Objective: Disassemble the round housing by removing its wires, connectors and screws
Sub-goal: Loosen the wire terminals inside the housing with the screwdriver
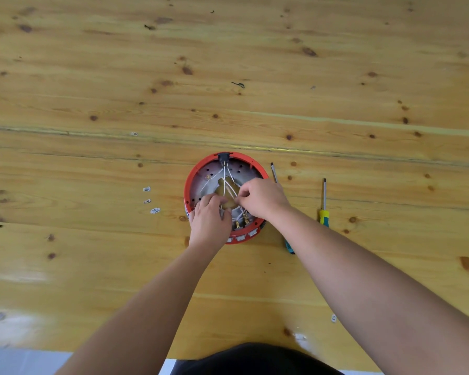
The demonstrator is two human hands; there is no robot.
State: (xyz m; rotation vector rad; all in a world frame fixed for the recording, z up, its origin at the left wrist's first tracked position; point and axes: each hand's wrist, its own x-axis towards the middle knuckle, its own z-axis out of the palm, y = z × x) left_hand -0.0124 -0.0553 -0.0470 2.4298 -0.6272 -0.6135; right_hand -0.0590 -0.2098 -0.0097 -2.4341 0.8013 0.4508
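Red round housing [201, 169] on pine table [92, 239], open side up. Left hand [210, 220] and right hand [263, 197] both pinch white wires [229, 190] inside. Risk: hard tug could snap a wire or lift the housing, since neither hand braces it

The person is working with both forearms bare, wearing no visible sleeves; the left hand [209, 221] and right hand [263, 197] are showing short nails, and dark clothing [255, 359] is covering the torso.

Wooden table [92, 253]: red housing [194, 174], two screwdrivers [324, 204].
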